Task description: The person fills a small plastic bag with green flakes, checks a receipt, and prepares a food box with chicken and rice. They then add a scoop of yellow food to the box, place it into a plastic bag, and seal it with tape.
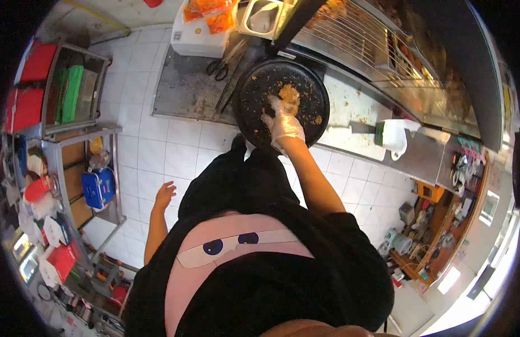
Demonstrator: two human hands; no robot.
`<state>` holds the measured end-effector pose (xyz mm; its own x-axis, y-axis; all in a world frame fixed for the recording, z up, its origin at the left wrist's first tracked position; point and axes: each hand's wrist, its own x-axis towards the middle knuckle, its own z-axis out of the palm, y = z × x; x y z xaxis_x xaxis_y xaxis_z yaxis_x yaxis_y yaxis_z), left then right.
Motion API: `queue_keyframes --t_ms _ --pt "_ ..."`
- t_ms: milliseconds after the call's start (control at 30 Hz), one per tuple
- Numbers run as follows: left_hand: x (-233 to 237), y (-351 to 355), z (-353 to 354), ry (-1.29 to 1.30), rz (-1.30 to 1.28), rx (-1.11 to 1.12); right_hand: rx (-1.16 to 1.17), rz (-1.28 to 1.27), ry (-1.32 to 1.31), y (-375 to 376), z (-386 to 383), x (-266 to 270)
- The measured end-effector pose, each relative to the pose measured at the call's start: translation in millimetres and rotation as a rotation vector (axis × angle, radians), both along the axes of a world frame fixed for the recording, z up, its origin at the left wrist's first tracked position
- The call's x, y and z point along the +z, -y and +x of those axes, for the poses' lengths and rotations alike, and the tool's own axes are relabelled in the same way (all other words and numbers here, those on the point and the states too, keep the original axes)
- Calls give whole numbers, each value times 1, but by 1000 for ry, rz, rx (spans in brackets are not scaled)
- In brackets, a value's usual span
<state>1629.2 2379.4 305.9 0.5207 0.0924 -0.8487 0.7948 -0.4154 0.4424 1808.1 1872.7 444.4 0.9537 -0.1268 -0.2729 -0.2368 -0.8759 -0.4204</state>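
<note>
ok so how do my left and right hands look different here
Covering: the right hand wears a clear plastic glove; the left hand looks bare.
Place: the right hand is over the round black pan, at the crumbly food; the left hand is out to the side, away from the pan.
Load: the left hand holds nothing visible; whether the right hand grips the food is unclear.
Shared: both forearms are bare.

Browned food (290, 96) is touched by the gloved right hand (283, 124) in a round black tray (315, 84). The bare left hand (165, 195) is held well apart. Scissors (219, 69) are laid near the tray.
</note>
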Motion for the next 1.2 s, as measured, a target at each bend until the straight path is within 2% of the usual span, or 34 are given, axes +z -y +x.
queue_keyframes --t_ms 67,100,133,200,267,367,400,433,467,500,533,567,600,633,700,733,833,867,900,933,1033,1100,1133,1167,1200 --pt "-20 -3 9 -54 -9 -31 -80 195 -101 13 15 20" --pt "1 8 18 -82 41 -36 -162 190 -175 18 15 40" --pt "1 6 19 -56 25 3 -236 181 -244 29 17 57" --pt "-1 1 18 2 -10 85 -306 166 -13 54 3 58" --pt "-15 -9 12 13 25 122 -361 148 41 90 1 41" --pt "-23 -16 3 -62 -32 84 -75 -61 81 138 -15 7" --pt "-35 -22 2 -175 -42 98 -68 -157 189 134 -17 14" --pt "-68 -43 -8 -162 -86 9 -68 -260 296 118 -14 28" --pt "-64 -43 -12 -43 -94 -76 -80 -375 401 103 -9 37" --pt "-77 -47 -11 -95 -70 -52 -25 -303 551 92 -4 11" --pt "-91 -51 -11 -147 -47 -27 -43 -137 432 70 3 21" --pt "-111 -61 -10 -106 -165 64 -79 17 313 48 9 32" --pt "-122 -58 2 -129 -175 50 -22 -15 452 33 11 8" --pt "-120 -62 15 -67 -47 -290 21 -185 247 21 16 9" --pt "-116 -52 39 -6 -70 -442 -21 -224 154 16 23 -21" --pt "-120 -47 50 27 -80 -512 -123 -276 151 13 26 -28" --pt "-76 -19 89 -21 -156 -231 -38 -191 191 23 32 -44" --pt "-70 -12 99 37 -109 -248 -2 -153 176 31 31 -44" --pt "-52 3 112 73 -84 -266 51 -178 310 39 23 -23" --pt "-38 21 123 111 -60 -280 78 -125 283 45 21 -23" --pt "-20 64 147 331 -146 -184 145 -1 258 53 33 -35" --pt "-8 97 173 563 -163 -252 179 18 292 56 46 -74" --pt "2 119 181 677 -174 -276 120 43 254 58 47 -71" --pt "43 165 185 796 -146 -285 65 73 218 56 47 -63" --pt "61 191 198 877 -163 -325 9 109 186 55 47 -53"
